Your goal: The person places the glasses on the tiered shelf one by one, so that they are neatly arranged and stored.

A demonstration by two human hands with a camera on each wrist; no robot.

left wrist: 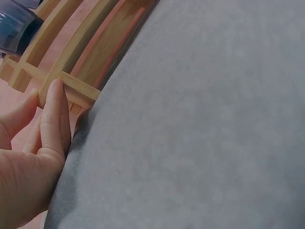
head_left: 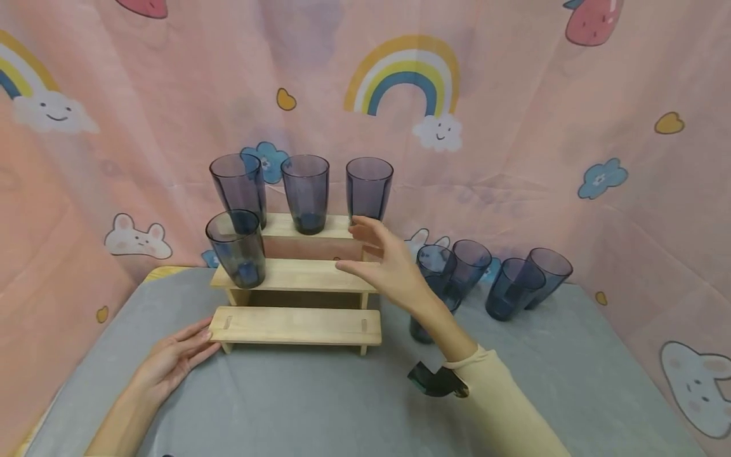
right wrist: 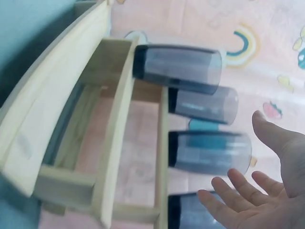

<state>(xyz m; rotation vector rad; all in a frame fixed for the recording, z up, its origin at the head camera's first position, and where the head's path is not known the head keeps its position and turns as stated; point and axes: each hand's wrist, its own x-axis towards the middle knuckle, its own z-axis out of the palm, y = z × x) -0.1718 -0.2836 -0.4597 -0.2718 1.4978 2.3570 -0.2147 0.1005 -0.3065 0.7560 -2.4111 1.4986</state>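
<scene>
Pale wood makes up our stand [head_left: 314,270], left of centre on grey cloth [head_left: 342,406]. Top tier [head_left: 337,226] carries 3 upright glasses [head_left: 305,197]; mid tier [head_left: 302,279] has 1 glass [head_left: 237,251] at its L end. Other glasses [head_left: 511,295] stand off R, some partly behind our forearm [head_left: 447,327]. Hands apart: L hand [head_left: 171,363] pinches the bottom tier's [head_left: 297,327] L end; R hand [head_left: 394,266] is empty, fingers spread, nr the top-R glass [head_left: 368,187], touching or not we can't tell. We'd want a firm L pinch b/c the stand looks light, R fingers clear of rims, & bases set flat w/ even gaps.
</scene>
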